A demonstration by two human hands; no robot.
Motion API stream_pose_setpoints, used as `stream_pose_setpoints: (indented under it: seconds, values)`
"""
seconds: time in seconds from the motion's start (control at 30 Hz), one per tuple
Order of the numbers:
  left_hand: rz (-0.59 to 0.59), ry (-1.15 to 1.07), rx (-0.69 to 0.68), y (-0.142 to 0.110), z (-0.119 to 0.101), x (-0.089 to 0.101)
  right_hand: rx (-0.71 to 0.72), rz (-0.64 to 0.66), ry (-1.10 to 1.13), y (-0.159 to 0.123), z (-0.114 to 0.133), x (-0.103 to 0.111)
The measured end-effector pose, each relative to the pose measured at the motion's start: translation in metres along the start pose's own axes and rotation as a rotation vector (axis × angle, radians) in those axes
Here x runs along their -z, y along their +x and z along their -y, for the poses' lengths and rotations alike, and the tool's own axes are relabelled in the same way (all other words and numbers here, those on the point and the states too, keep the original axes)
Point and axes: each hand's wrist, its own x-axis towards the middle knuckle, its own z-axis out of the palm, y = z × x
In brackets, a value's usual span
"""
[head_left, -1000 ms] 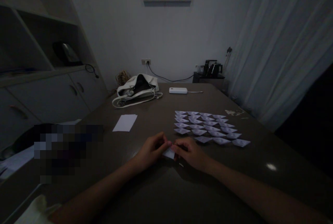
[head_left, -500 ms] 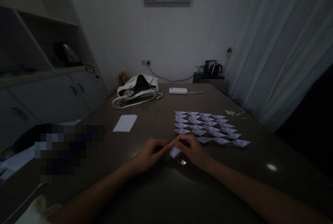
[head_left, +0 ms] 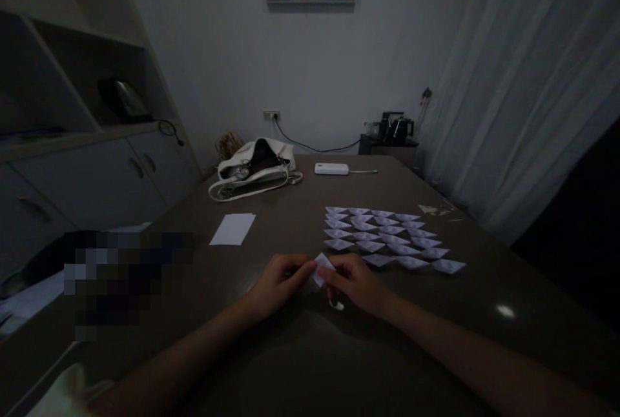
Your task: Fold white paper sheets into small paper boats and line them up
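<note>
Both of my hands meet over the dark table (head_left: pixel 290 365), pinching one small folded piece of white paper (head_left: pixel 321 267) between their fingertips. My left hand (head_left: pixel 279 283) grips its left side and my right hand (head_left: pixel 355 281) its right side. The paper is tilted up off the table. Just beyond my right hand lie several finished folded paper boats (head_left: pixel 387 236) in neat rows. A flat white sheet of paper (head_left: pixel 233 228) lies further left.
A white handbag (head_left: pixel 254 168) and a white power bank (head_left: pixel 332 168) with a cable sit at the table's far end. Cabinets and shelves line the left wall. A curtain hangs on the right. A kettle set (head_left: pixel 394 126) stands on a side table behind.
The folded paper has been turned and raised between my fingertips; it lay lower near the table a second ago. My hands stayed in the same spot.
</note>
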Motion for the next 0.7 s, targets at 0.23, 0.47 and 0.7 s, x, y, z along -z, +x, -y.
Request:
stream_pose_setpoints:
  seconds: [0.23,0.47,0.7]
  values:
    - [0.003,0.023,-0.024,-0.0011,0.0007,0.0001,0.004,-0.006,0.021,0.0001,-0.0022,-0.0007]
    - [-0.006,0.052,-0.053,-0.0014,-0.0002,0.0004,0.015,0.004,0.038,0.0016,-0.0013,-0.0002]
    - [-0.017,0.062,-0.057,-0.0012,-0.0015,0.0016,0.022,-0.016,-0.021,0.001,-0.0027,-0.0013]
